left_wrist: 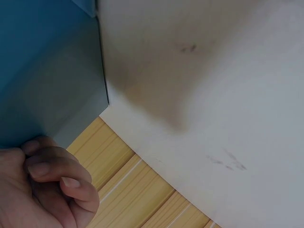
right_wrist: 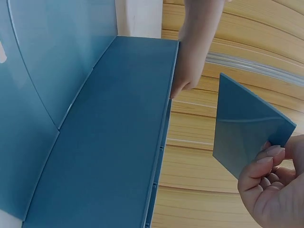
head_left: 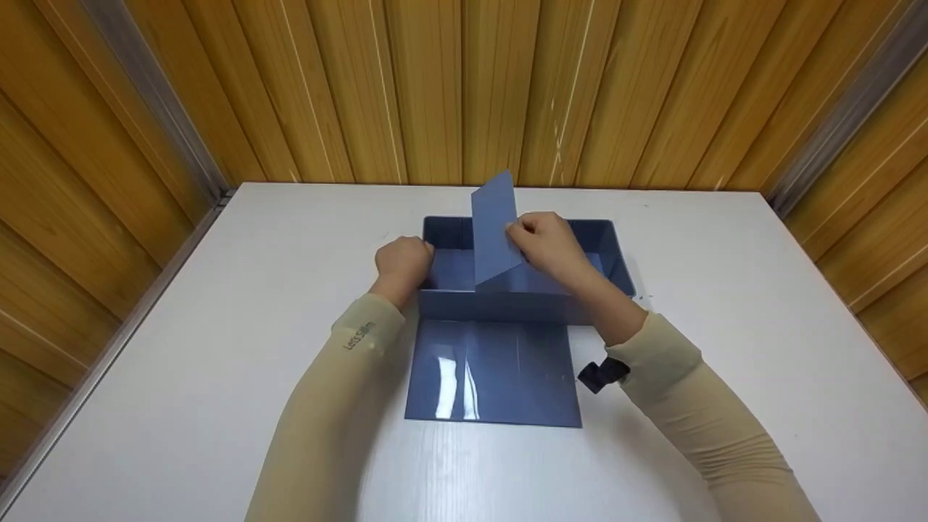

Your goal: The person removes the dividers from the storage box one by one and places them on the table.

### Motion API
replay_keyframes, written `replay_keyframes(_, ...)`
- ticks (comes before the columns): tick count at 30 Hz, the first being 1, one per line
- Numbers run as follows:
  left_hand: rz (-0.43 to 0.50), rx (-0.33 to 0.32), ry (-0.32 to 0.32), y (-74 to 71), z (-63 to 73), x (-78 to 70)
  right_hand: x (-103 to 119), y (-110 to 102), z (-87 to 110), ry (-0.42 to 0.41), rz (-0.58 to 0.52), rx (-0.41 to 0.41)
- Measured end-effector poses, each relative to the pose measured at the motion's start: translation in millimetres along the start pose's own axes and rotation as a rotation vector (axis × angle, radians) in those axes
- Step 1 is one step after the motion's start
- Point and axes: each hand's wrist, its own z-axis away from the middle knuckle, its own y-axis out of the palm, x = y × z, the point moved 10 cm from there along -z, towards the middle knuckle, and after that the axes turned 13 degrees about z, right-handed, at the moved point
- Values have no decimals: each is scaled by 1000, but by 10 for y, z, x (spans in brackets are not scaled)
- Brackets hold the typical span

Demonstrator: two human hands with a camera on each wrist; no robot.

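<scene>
A blue-grey rectangular box (head_left: 500, 306) sits open at the top, its inside partly hidden by my right hand and the panel. My left hand (head_left: 404, 262) grips the rim at the box's left end, and its curled fingers (left_wrist: 78, 190) show outside the wall in the left wrist view. Between thumb and fingers, my right hand (head_left: 549, 246) pinches the edge of a flat blue divider panel (head_left: 494, 230). That panel stands tilted over the box, left of its middle. In the right wrist view the divider (right_wrist: 244, 121) appears above the box's rim.
Flat in front of the box lies a glossy blue-grey sheet (head_left: 500, 370). Everything stands on a white table (head_left: 217, 348). Wood-patterned panels (head_left: 428, 94) rise behind the table and at both sides. A small black piece (head_left: 603, 375) hangs at the right sleeve's cuff.
</scene>
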Motion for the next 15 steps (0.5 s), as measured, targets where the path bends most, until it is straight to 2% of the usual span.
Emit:
replay_keyframes(7,12,-6,-6,-10,-1,25,-67,-61,177,18,-74,32)
replay_keyframes(15,-45,11,29,14,7,5,-270,-44,365,60,-181,83)
